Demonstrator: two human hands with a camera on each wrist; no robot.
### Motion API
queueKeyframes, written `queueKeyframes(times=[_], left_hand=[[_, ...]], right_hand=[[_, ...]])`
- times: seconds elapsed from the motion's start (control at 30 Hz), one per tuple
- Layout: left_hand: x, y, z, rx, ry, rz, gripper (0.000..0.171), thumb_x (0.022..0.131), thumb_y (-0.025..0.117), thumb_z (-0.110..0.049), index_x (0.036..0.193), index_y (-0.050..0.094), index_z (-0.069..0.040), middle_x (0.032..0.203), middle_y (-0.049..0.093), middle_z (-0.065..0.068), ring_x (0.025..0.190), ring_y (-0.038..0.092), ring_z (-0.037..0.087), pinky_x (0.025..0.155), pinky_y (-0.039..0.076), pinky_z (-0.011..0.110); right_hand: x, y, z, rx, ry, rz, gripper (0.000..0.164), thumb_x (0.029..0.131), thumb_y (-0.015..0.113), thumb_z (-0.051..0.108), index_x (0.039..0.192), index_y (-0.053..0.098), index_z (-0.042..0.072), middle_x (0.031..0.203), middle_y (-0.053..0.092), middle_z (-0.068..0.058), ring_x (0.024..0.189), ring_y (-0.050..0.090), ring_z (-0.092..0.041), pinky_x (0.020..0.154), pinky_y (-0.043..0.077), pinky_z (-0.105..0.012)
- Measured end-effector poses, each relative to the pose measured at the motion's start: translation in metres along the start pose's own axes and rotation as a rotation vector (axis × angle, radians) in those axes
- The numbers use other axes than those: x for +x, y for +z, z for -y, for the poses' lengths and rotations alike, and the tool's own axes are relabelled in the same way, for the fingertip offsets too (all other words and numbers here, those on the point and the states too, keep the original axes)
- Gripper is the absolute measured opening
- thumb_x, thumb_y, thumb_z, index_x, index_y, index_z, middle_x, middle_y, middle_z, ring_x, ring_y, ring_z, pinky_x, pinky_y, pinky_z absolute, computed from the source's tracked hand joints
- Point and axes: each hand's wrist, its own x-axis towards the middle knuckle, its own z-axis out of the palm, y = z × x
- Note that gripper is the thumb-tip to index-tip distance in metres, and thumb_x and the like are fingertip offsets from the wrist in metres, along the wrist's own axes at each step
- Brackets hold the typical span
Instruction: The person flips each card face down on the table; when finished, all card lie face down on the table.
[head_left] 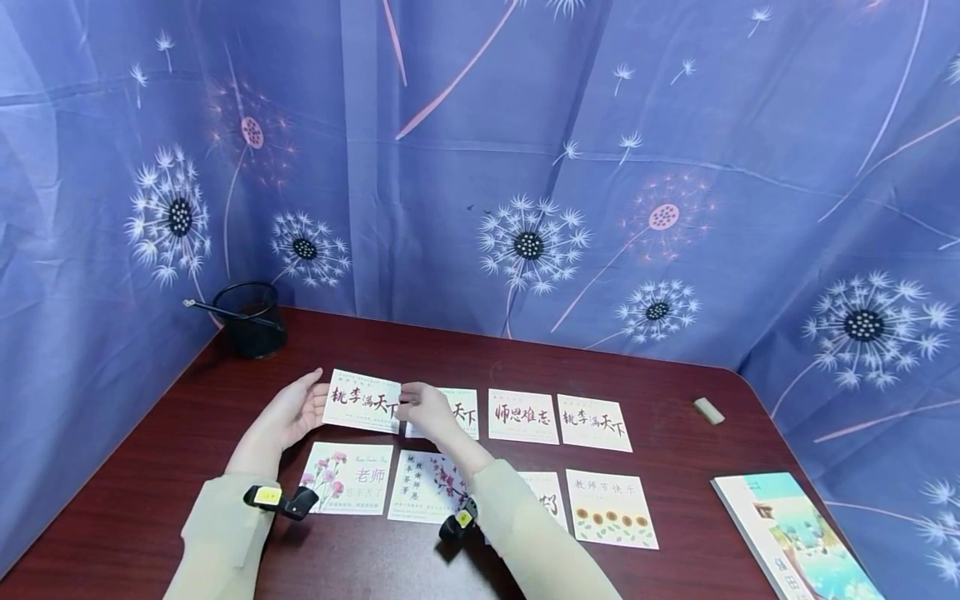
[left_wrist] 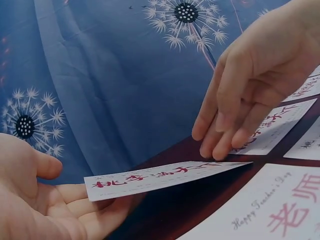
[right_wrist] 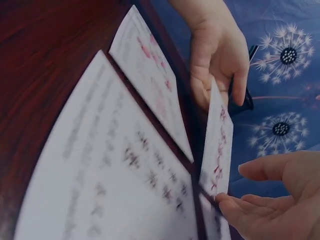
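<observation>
A white greeting card [head_left: 363, 404] with red brush characters is at the left end of the back row, its left edge raised. My left hand [head_left: 294, 410] is palm up beside it; in the left wrist view, the fingers [left_wrist: 95, 220] lie under the raised edge and the thumb stands apart. My right hand [head_left: 433, 414] reaches over the neighbouring card [head_left: 465, 410]. Its fingertips are right at the lifted card's right edge, and the right wrist view shows the thumb [right_wrist: 260, 167] away from the card.
Below lie a pink-flower card [head_left: 348, 479], a plum-blossom card [head_left: 423, 487] and a sunflower card [head_left: 611, 508]. Further right in the back row are two red-lettered cards. A black pen holder [head_left: 255, 333] stands back left, an eraser [head_left: 708, 411] back right, a book [head_left: 795, 533] front right.
</observation>
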Motion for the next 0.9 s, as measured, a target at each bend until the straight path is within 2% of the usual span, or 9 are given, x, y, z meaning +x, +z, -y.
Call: queueKeyframes(times=[0.23,0.33,0.4,0.47,0.5,0.57,0.73,0.83,0.9], left_hand=[[-0.002,0.001,-0.001,-0.025,0.006,-0.029,0.068,0.107,0.015,-0.033,0.146,0.003,0.022,0.098,0.068,0.005,0.087,0.065,0.005,0.078,0.056,0.021],[-0.002,0.000,-0.001,-0.019,0.004,-0.031,0.068,0.107,0.014,-0.033,0.146,0.002,0.021,0.120,0.063,0.024,0.089,0.064,0.004,0.079,0.056,0.021],[-0.002,-0.001,-0.001,-0.008,0.000,-0.030,0.068,0.107,0.013,-0.034,0.147,0.001,0.019,0.140,0.044,0.037,0.092,0.064,0.005,0.080,0.055,0.021],[-0.001,-0.002,0.000,-0.006,-0.002,-0.017,0.068,0.107,0.012,-0.035,0.148,0.000,0.018,0.153,0.017,0.038,0.100,0.064,0.009,0.081,0.055,0.020],[-0.001,-0.002,-0.001,-0.005,-0.002,-0.014,0.068,0.107,0.012,-0.036,0.148,0.000,0.018,0.155,0.008,0.036,0.102,0.063,0.009,0.082,0.054,0.020],[0.000,-0.002,-0.001,-0.002,-0.001,0.002,0.069,0.107,0.011,-0.037,0.148,-0.001,0.017,0.155,0.003,0.035,0.109,0.061,0.012,0.083,0.054,0.019],[-0.001,0.002,-0.005,-0.005,0.033,0.040,0.070,0.107,0.013,-0.038,0.148,0.000,0.018,0.154,0.010,0.035,0.103,0.063,0.007,0.084,0.054,0.019],[-0.003,0.004,-0.008,-0.016,0.069,0.053,0.071,0.108,0.017,-0.039,0.148,0.002,0.019,0.147,0.038,0.032,0.096,0.064,0.003,0.084,0.054,0.019],[-0.004,0.007,-0.009,-0.025,0.084,0.071,0.071,0.108,0.018,-0.038,0.148,0.002,0.018,0.134,0.056,0.022,0.095,0.064,0.002,0.084,0.054,0.018]], right_hand=[[0.007,0.010,0.028,0.030,-0.022,0.035,0.052,0.083,0.066,0.002,0.133,0.055,-0.006,0.125,0.066,-0.020,0.115,0.064,-0.030,0.098,0.052,-0.036],[0.010,0.016,0.036,0.016,-0.010,0.059,0.049,0.083,0.067,0.004,0.131,0.057,-0.005,0.123,0.067,-0.018,0.114,0.065,-0.027,0.099,0.052,-0.035],[0.012,0.019,0.039,-0.001,0.003,0.063,0.048,0.083,0.068,0.005,0.129,0.059,-0.004,0.120,0.069,-0.017,0.112,0.066,-0.025,0.098,0.052,-0.033],[0.014,0.021,0.038,-0.004,0.008,0.066,0.047,0.083,0.067,0.004,0.129,0.059,-0.003,0.118,0.069,-0.016,0.109,0.067,-0.024,0.096,0.052,-0.031],[0.014,0.022,0.037,0.002,0.008,0.066,0.047,0.083,0.067,0.004,0.129,0.059,-0.004,0.118,0.070,-0.016,0.109,0.067,-0.024,0.096,0.053,-0.030],[0.015,0.023,0.036,0.017,0.004,0.059,0.046,0.084,0.067,0.004,0.129,0.059,-0.004,0.117,0.070,-0.016,0.108,0.067,-0.023,0.093,0.054,-0.029],[0.016,0.023,0.034,0.045,-0.029,0.030,0.042,0.088,0.066,0.008,0.128,0.060,-0.004,0.117,0.070,-0.016,0.108,0.067,-0.022,0.087,0.055,-0.025],[0.016,0.022,0.036,0.068,-0.053,0.020,0.040,0.091,0.064,0.011,0.127,0.061,-0.004,0.115,0.071,-0.017,0.105,0.069,-0.022,0.086,0.056,-0.026],[0.016,0.021,0.038,0.075,-0.067,0.015,0.039,0.093,0.063,0.014,0.127,0.061,-0.005,0.115,0.071,-0.018,0.103,0.070,-0.022,0.085,0.057,-0.025]])
